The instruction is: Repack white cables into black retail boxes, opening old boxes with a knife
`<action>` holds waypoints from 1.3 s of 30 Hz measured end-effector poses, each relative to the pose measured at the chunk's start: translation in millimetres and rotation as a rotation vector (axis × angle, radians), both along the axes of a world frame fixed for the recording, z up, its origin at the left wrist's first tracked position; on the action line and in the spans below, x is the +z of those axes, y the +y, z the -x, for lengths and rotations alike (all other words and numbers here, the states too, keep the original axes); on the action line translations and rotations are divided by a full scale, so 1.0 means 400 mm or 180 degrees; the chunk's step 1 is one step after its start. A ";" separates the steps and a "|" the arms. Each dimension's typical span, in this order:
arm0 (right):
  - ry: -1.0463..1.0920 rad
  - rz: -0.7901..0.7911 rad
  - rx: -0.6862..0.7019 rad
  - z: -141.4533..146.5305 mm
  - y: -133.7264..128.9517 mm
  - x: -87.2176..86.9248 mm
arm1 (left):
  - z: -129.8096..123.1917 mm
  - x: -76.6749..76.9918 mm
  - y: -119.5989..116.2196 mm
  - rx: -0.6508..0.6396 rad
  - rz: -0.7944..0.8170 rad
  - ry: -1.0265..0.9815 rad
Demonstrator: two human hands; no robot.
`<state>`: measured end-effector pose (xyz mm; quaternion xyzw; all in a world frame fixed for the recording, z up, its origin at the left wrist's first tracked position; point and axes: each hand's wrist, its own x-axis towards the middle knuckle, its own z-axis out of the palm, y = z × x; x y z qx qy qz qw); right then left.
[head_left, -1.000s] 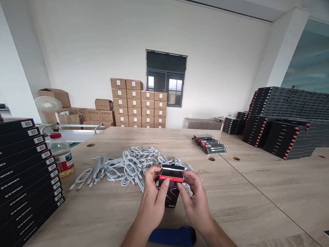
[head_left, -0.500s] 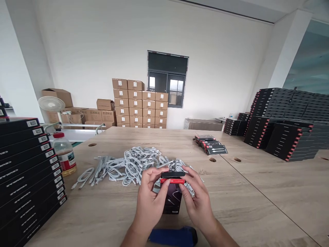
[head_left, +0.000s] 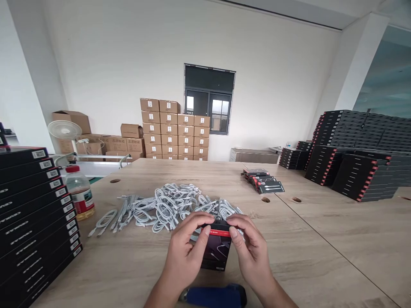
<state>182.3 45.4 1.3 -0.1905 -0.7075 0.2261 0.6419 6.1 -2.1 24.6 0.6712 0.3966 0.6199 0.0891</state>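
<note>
Both my hands hold a small black box with a red band (head_left: 215, 251) over the wooden table (head_left: 321, 252), near its front edge. My left hand (head_left: 187, 248) grips the box's left side, its thumb lying on the red band. My right hand (head_left: 249, 247) grips the right side, fingertips pressing on the top flap. Just behind the box lies a heap of several coiled white cables (head_left: 167, 206). A blue object (head_left: 214, 295) rests on the table under my wrists.
A tall stack of flat black boxes (head_left: 30, 218) stands at the left, beside a red-capped bottle (head_left: 80, 193). More black boxes (head_left: 359, 154) are piled at the right, and a few packaged ones (head_left: 263, 179) lie mid-table. Cardboard cartons (head_left: 175, 130) line the far wall.
The box has come down toward the table and its top flap has been pressed shut under my fingertips. Both hands moved lower with it.
</note>
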 end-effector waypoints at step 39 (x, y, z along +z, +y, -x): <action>-0.0384 0.0352 0.0580 -0.033 0.014 0.033 | 0.017 0.023 -0.008 -0.0274 0.0235 0.0368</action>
